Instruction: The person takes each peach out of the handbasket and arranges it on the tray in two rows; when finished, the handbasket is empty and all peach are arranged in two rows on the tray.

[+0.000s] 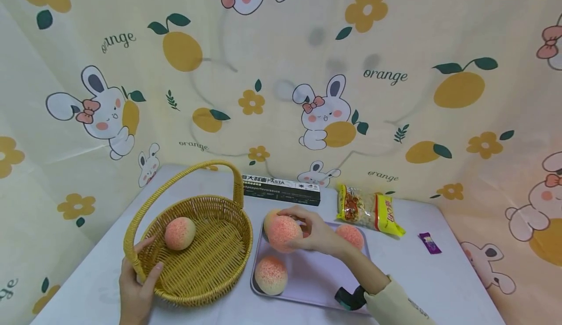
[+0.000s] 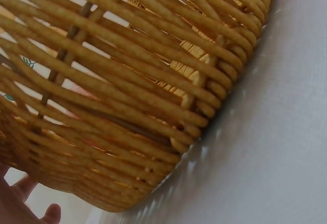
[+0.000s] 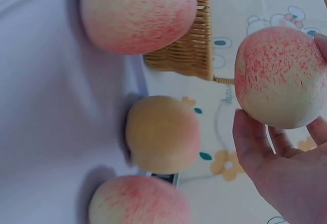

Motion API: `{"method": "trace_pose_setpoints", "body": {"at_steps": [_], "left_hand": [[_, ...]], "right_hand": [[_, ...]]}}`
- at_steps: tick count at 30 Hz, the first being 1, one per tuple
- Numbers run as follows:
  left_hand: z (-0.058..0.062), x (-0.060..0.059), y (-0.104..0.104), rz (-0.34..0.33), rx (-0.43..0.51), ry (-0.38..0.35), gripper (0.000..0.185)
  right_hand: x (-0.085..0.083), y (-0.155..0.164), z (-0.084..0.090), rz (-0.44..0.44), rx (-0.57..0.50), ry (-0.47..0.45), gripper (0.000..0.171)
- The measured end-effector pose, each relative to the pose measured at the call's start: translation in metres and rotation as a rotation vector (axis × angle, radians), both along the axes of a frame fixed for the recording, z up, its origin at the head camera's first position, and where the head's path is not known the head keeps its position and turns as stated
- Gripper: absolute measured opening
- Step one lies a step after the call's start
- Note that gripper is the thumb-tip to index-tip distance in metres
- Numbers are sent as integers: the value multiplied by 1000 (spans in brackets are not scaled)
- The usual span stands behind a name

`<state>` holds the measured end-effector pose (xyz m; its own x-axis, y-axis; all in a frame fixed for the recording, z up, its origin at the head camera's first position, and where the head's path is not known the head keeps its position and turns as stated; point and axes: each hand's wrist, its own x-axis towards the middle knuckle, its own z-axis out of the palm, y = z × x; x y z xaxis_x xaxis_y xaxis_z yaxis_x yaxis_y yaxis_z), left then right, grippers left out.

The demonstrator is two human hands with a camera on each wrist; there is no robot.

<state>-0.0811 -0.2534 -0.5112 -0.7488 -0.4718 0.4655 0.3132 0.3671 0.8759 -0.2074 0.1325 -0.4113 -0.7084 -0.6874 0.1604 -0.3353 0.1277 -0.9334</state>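
the right hand holds 1 peach, fingers and thumb curled round it, above the far left corner of the tray and just right of the basket. the peach is round, pale cream underneath, stippled all over with pink-red flecks that thicken toward one side; in the right wrist view it fills the upper right, with the thumb below it and the fingertips at its far edge.

the left hand grips the near left rim of the basket, thumb inside and fingers outside the weave. the left wrist view shows little but the basket's woven wall close up, with a bit of that hand in the bottom left corner.

the basket is round, golden wicker, with an arched handle, and 1 more peach lies inside it. on the lilac tray there are 3 others: 1 at the near left, 1 at the far right, and 1 yellower one half hidden behind the held peach.

behind the tray lies a long dark box with "pasta" readable on its top edge; the smaller lines are too fine to read. right of it is a clear and yellow snack bag whose red print i cannot read, and further right a small purple sachet. the backdrop cloth has rabbits, oranges and the word "orange" printed several times.
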Motion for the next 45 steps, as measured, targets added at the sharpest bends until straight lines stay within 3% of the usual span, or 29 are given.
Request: {"method": "trace_pose_setpoints", "body": {"at_steps": [5, 13, 25, 39, 45], "left_hand": [[1, 0, 1, -5, 8, -6, 60], [-2, 1, 1, 1, 14, -11, 61], [2, 1, 2, 10, 18, -49, 61], [3, -1, 1, 3, 9, -42, 58], [3, 1, 1, 9, -9, -39, 54]], "right_hand": [[11, 14, 0, -53, 12, -33, 62], [28, 31, -5, -109, 29, 13, 60], [45, 53, -31, -164, 7, 51, 61], [61, 59, -66, -204, 40, 67, 64], [68, 58, -72, -214, 56, 55, 66]]}}
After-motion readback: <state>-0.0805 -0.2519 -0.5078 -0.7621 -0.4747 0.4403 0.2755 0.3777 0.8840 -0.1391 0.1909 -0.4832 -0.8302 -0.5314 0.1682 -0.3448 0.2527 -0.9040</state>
